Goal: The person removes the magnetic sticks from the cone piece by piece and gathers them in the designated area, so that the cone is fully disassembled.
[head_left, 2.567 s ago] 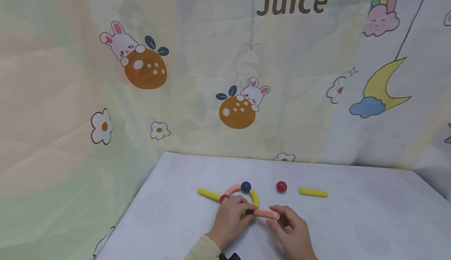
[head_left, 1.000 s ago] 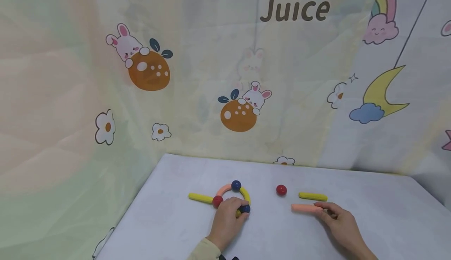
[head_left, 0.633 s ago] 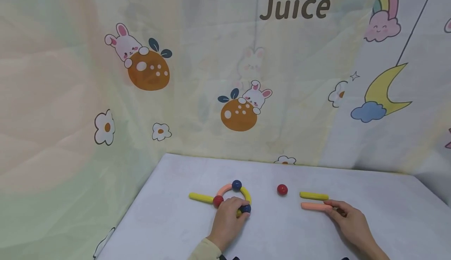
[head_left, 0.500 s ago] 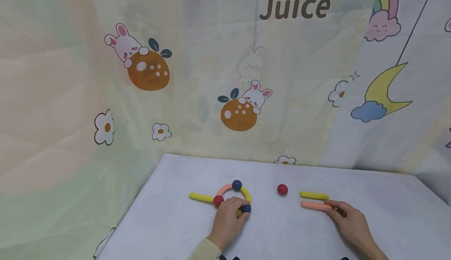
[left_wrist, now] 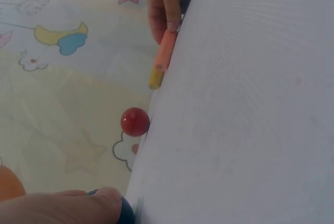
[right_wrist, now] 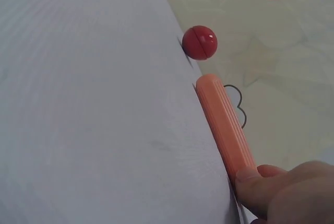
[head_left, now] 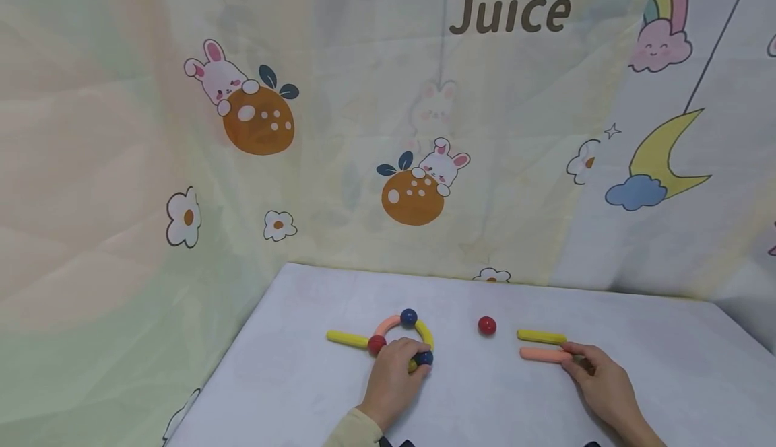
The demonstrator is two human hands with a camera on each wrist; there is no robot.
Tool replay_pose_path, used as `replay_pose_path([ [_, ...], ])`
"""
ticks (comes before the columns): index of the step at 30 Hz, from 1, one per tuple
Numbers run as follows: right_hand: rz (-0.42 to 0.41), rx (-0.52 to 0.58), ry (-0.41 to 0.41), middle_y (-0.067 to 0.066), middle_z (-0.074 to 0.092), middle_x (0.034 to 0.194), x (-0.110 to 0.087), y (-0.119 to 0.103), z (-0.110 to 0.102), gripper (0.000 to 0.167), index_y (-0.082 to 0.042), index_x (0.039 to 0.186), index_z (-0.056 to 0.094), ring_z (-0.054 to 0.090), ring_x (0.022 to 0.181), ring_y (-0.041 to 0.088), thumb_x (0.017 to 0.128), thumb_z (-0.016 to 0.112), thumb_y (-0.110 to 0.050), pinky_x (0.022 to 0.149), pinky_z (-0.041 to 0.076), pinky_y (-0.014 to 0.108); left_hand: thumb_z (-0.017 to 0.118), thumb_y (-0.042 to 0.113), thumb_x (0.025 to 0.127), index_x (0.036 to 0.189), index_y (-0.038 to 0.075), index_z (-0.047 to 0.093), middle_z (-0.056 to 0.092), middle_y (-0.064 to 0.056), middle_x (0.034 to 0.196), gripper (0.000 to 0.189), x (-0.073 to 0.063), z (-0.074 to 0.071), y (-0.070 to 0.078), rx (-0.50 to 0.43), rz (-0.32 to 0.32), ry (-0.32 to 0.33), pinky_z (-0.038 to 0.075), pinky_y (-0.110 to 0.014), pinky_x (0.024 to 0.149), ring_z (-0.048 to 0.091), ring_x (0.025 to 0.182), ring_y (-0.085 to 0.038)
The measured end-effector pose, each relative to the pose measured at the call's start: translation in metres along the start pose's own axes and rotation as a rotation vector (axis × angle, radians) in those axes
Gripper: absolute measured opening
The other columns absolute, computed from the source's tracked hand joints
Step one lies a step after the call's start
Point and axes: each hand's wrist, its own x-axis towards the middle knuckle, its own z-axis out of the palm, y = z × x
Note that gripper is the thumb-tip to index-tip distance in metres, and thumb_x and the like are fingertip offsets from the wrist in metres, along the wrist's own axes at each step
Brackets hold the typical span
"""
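In the head view my left hand (head_left: 393, 380) pinches a dark blue ball (head_left: 426, 358) between thumb and fingers. That ball is at the lower right of a ring of toy magnetic rods and balls: a curved pink rod (head_left: 386, 326), a second blue ball (head_left: 409, 318), a curved yellow rod (head_left: 426, 332) and a red ball (head_left: 377, 345). Part of the ring is hidden under my left hand. A straight yellow rod (head_left: 347, 339) points left from the red ball. My right hand (head_left: 603, 380) pinches the right end of a straight pink rod (head_left: 539, 354).
Another straight yellow rod (head_left: 541, 336) lies just behind the pink one. A loose red ball (head_left: 487, 326) sits between the ring and those rods. Behind the white table (head_left: 473, 393) hangs a printed cloth (head_left: 339, 130).
My right hand has carried the straight pink rod rightward, from beside my left hand to in front of the yellow rod. The ring shifted slightly left. Over the last half second both hands barely moved.
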Motion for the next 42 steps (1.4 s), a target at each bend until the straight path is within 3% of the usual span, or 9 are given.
replay_pose_path([
  [4, 0.134, 0.052, -0.005, 0.018, 0.064, 0.116, -0.001, -0.003, 0.0, 0.044, -0.003, 0.123, 0.063, 0.056, 0.088, 0.023, 0.093, 0.065, -0.036, 0.065, 0.044, 0.03, 0.079, 0.026, 0.083, 0.112, 0.024, 0.071, 0.064, 0.012, 0.113, 0.03, 0.001, 0.001, 0.002, -0.012, -0.005, 0.043, 0.048, -0.037, 0.095, 0.058, 0.108, -0.009],
  [8, 0.281, 0.101, 0.12, 0.012, 0.065, 0.108, -0.004, -0.012, 0.002, 0.037, -0.005, 0.117, 0.066, 0.049, 0.083, 0.018, 0.094, 0.059, -0.034, 0.059, 0.037, 0.024, 0.073, 0.02, 0.086, 0.108, 0.017, 0.071, 0.064, 0.006, 0.114, 0.022, 0.003, -0.001, 0.002, -0.041, 0.027, 0.219, 0.045, -0.039, 0.098, 0.055, 0.113, -0.013],
  [12, 0.298, 0.162, 0.24, 0.008, 0.065, 0.098, -0.009, -0.026, 0.004, 0.024, -0.007, 0.109, 0.07, 0.044, 0.079, 0.015, 0.094, 0.058, -0.022, 0.057, 0.034, 0.023, 0.066, 0.001, 0.081, 0.096, 0.016, 0.07, 0.066, 0.003, 0.105, 0.022, 0.005, -0.005, 0.0, -0.013, -0.04, 0.418, 0.038, -0.045, 0.097, 0.054, 0.109, -0.019],
  [15, 0.224, 0.222, 0.259, 0.005, 0.065, 0.092, -0.015, -0.039, 0.008, 0.019, -0.007, 0.104, 0.071, 0.043, 0.075, 0.012, 0.095, 0.059, -0.019, 0.057, 0.035, 0.02, 0.061, -0.01, 0.076, 0.09, 0.015, 0.068, 0.065, 0.002, 0.1, 0.029, 0.006, -0.006, -0.004, 0.029, -0.128, 0.466, 0.03, -0.054, 0.103, 0.056, 0.107, -0.023],
  [18, 0.114, 0.276, 0.24, 0.002, 0.068, 0.087, -0.023, -0.054, 0.015, 0.011, -0.01, 0.096, 0.072, 0.044, 0.07, 0.008, 0.094, 0.063, -0.015, 0.056, 0.035, 0.019, 0.059, -0.013, 0.074, 0.087, 0.015, 0.067, 0.066, 0.001, 0.096, 0.032, 0.006, -0.006, -0.008, 0.056, -0.157, 0.444, 0.023, -0.062, 0.108, 0.06, 0.106, -0.026],
  [26, -0.043, 0.388, 0.057, -0.006, 0.062, 0.073, -0.049, -0.111, 0.037, 0.015, -0.017, 0.081, 0.072, 0.048, 0.065, 0.008, 0.086, 0.071, -0.003, 0.054, 0.039, 0.02, 0.058, -0.018, 0.069, 0.091, 0.01, 0.071, 0.067, -0.005, 0.098, 0.038, 0.006, -0.006, -0.011, 0.156, -0.077, 0.387, 0.036, -0.058, 0.103, 0.061, 0.111, -0.036],
  [30, 0.006, 0.43, -0.084, -0.007, 0.06, 0.07, -0.058, -0.131, 0.045, 0.013, -0.018, 0.082, 0.071, 0.049, 0.065, 0.01, 0.086, 0.071, -0.006, 0.057, 0.041, 0.022, 0.07, -0.009, 0.075, 0.094, 0.01, 0.075, 0.07, -0.007, 0.103, 0.027, 0.006, -0.009, -0.007, 0.253, -0.05, 0.314, 0.047, -0.043, 0.086, 0.066, 0.099, -0.028],
  [34, 0.098, 0.437, -0.144, -0.005, 0.062, 0.071, -0.061, -0.136, 0.047, 0.009, -0.016, 0.084, 0.071, 0.05, 0.066, 0.012, 0.089, 0.068, -0.009, 0.059, 0.043, 0.022, 0.079, 0.006, 0.077, 0.092, 0.014, 0.077, 0.071, -0.004, 0.1, 0.017, 0.007, -0.015, -0.001, 0.315, -0.019, 0.262, 0.043, -0.03, 0.064, 0.066, 0.08, -0.021],
  [42, 0.151, 0.465, -0.2, -0.003, 0.063, 0.074, -0.061, -0.136, 0.047, 0.007, -0.013, 0.087, 0.072, 0.051, 0.067, 0.014, 0.091, 0.066, -0.012, 0.059, 0.044, 0.022, 0.074, 0.015, 0.085, 0.098, 0.013, 0.076, 0.068, 0.002, 0.094, 0.013, 0.006, -0.022, 0.004, 0.161, -0.114, 0.132, 0.051, -0.029, 0.066, 0.061, 0.08, -0.014],
])
